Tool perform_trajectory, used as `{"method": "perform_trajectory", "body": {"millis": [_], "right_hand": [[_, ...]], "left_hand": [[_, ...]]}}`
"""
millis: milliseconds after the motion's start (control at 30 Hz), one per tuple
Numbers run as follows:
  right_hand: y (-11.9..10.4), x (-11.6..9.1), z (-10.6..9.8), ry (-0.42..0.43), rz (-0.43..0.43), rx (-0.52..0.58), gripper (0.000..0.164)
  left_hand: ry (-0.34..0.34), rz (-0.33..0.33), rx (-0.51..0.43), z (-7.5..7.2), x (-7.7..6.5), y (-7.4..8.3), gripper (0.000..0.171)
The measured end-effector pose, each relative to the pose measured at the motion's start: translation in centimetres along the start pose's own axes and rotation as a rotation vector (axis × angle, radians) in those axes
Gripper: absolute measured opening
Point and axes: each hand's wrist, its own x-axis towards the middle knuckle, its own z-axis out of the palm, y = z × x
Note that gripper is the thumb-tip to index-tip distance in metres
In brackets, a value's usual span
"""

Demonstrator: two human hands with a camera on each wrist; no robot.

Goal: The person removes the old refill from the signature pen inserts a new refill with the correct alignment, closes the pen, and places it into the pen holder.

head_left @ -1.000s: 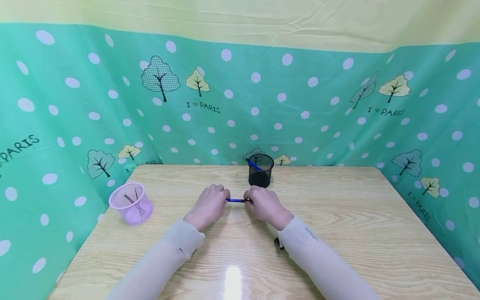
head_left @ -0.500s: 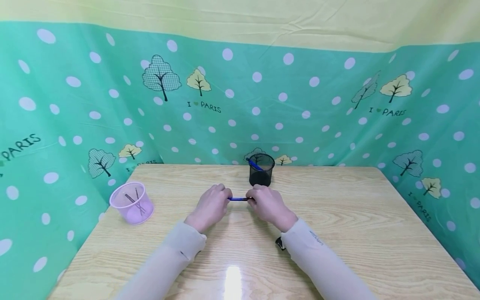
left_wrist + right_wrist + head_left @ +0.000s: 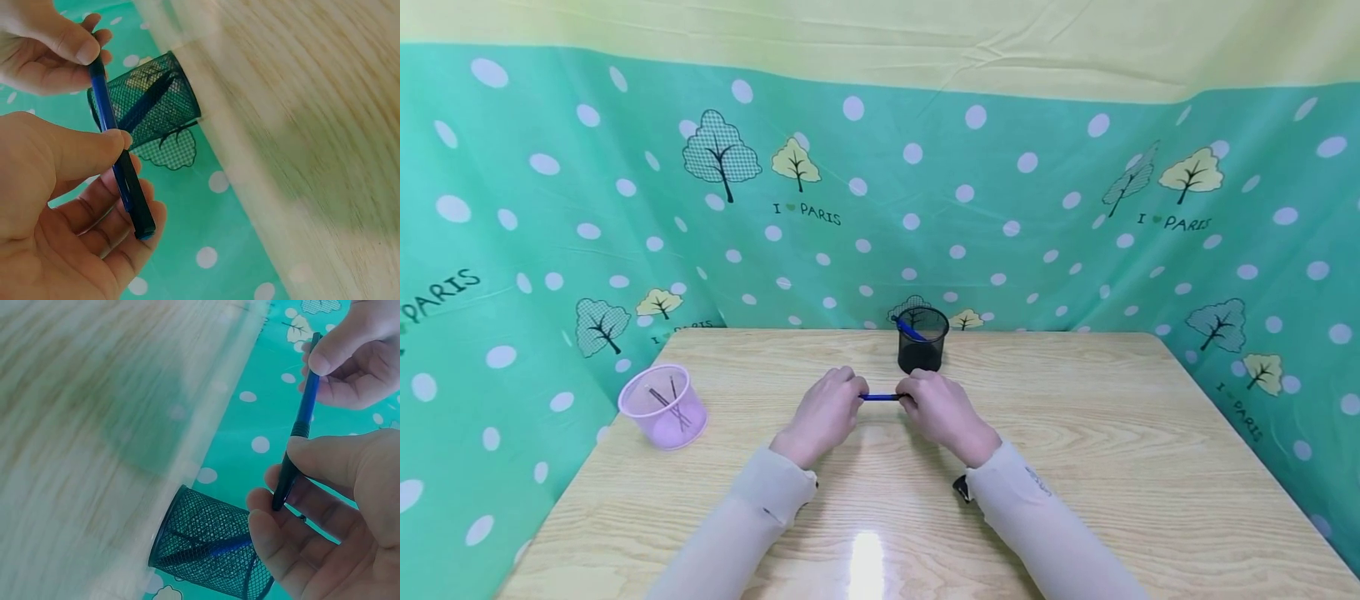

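A blue pen [image 3: 882,397] with a black grip section is held level between both hands, just in front of the black mesh cup [image 3: 922,354]. My left hand [image 3: 826,414] pinches the end with the clip, thumb on top, as the left wrist view shows. The right hand [image 3: 945,415] has thumb and fingers on the black grip [image 3: 288,470] near the tip. In the right wrist view the tip rests over the fingers. Another blue pen [image 3: 910,331] leans inside the mesh cup.
At the left of the wooden table [image 3: 1120,433] stands a purple mesh basket [image 3: 673,427] with thin dark sticks showing in it. A green dotted curtain [image 3: 1015,225] hangs behind and along both sides of the table.
Both hands have shifted slightly to the right with the pen between them. Their grip on it looks the same, and the cup and basket have stayed put.
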Motion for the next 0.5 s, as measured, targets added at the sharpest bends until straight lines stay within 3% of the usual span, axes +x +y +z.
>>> {"method": "perform_trajectory", "body": {"millis": [500], "right_hand": [[-0.23, -0.48, -0.45, 0.021, 0.000, -0.011, 0.009]], "left_hand": [[0.050, 0.025, -0.018, -0.19, 0.02, 0.23, 0.013]]}}
